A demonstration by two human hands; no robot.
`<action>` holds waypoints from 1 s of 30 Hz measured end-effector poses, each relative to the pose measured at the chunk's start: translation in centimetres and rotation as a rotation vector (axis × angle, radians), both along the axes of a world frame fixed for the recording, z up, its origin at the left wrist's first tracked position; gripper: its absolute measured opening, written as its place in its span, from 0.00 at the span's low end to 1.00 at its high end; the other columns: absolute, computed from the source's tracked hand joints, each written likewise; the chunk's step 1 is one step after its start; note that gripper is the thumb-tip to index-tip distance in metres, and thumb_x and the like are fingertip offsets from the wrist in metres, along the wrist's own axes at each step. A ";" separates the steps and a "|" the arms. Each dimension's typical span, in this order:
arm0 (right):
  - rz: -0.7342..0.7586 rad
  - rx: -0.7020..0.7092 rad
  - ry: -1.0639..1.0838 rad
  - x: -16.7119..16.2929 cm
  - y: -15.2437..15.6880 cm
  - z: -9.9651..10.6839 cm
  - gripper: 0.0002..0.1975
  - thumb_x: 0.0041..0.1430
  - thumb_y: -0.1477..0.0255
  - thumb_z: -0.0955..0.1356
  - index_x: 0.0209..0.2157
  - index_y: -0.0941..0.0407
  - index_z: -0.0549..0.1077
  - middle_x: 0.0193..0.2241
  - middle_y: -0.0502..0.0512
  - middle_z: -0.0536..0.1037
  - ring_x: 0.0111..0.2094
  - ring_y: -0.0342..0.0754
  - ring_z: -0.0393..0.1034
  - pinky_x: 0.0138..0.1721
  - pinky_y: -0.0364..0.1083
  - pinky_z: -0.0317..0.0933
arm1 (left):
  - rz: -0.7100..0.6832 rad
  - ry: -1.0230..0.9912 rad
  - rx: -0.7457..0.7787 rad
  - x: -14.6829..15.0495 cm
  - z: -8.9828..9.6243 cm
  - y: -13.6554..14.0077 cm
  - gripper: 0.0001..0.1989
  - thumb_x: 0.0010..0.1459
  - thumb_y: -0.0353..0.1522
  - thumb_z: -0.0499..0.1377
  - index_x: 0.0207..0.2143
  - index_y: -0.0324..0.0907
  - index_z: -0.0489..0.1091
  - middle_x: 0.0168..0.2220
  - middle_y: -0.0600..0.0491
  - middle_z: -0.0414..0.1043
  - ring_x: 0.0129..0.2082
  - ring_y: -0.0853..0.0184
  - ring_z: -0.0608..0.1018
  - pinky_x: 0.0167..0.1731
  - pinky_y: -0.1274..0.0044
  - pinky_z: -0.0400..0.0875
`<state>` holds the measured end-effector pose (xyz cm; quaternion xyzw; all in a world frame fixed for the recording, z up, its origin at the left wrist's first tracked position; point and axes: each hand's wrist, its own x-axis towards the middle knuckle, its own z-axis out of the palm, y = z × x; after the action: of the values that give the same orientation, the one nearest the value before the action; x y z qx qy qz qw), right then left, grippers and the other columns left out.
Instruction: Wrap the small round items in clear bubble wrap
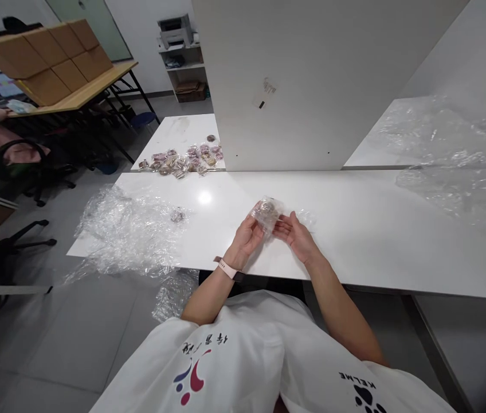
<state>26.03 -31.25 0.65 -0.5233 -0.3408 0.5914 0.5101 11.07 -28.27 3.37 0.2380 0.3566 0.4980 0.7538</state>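
Observation:
In front of me, a small round item in a clear plastic wrapper (267, 211) is held above the white table (367, 229). My left hand (248, 235) grips it from the left side, fingers closed on the plastic. My right hand (298, 236) is at its lower right edge, with the fingers stretched out touching the wrapper and the thumb apart. What exactly the item is, I cannot make out through the plastic. Beside my right hand lies a loose piece of clear plastic (305, 218).
Clear plastic film (126, 235) spreads over the table's left end, with another small wrapped item (177, 215) at its edge. Several wrapped items (183, 162) lie farther back. A white panel (286, 103) rises behind the table. More film (462, 166) lies right.

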 end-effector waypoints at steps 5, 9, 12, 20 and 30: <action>-0.004 0.015 0.131 -0.6 -1.0 0.7 0.30 0.60 0.41 0.61 0.45 0.53 0.72 0.49 0.59 0.78 0.52 0.56 0.72 0.50 0.54 0.71 | -0.116 0.028 -0.099 -0.2 -0.3 -0.7 0.11 0.50 0.32 0.67 0.37 0.39 0.76 0.37 0.49 0.79 0.37 0.66 0.79 0.39 0.75 0.73; -0.046 0.126 -0.083 -1.3 -2.7 1.5 0.27 0.55 0.44 0.68 0.44 0.52 0.69 0.48 0.57 0.78 0.51 0.55 0.72 0.51 0.53 0.69 | -0.192 0.237 -0.057 -0.8 0.2 -0.4 0.09 0.48 0.34 0.67 0.26 0.38 0.72 0.25 0.54 0.73 0.26 0.71 0.73 0.29 0.78 0.68; -0.010 0.204 -0.030 -1.8 -4.3 2.1 0.35 0.44 0.50 0.77 0.50 0.49 0.65 0.50 0.56 0.77 0.51 0.55 0.73 0.52 0.53 0.68 | -0.170 0.475 0.124 -0.5 0.9 -0.9 0.14 0.53 0.37 0.63 0.20 0.40 0.65 0.18 0.59 0.62 0.19 0.75 0.64 0.22 0.80 0.59; -0.310 0.165 0.043 5.3 -4.3 0.3 0.22 0.54 0.60 0.74 0.49 0.49 0.72 0.49 0.54 0.78 0.51 0.53 0.73 0.54 0.54 0.67 | -0.327 1.063 0.671 0.2 0.5 -2.9 0.09 0.63 0.40 0.56 0.34 0.46 0.70 0.32 0.52 0.75 0.33 0.63 0.77 0.33 0.71 0.72; -0.747 0.276 -0.255 27.4 18.6 2.1 0.14 0.66 0.58 0.61 0.37 0.53 0.68 0.34 0.52 0.73 0.36 0.44 0.72 0.41 0.48 0.70 | -0.119 1.831 1.019 -5.6 -5.6 -3.4 0.22 0.68 0.37 0.50 0.63 0.46 0.62 0.69 0.44 0.56 0.70 0.51 0.56 0.66 0.52 0.54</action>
<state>53.46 -12.64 2.75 -0.6067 -0.2640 0.2448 0.7087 5.50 -31.63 -2.25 0.8301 0.5265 0.1812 0.0301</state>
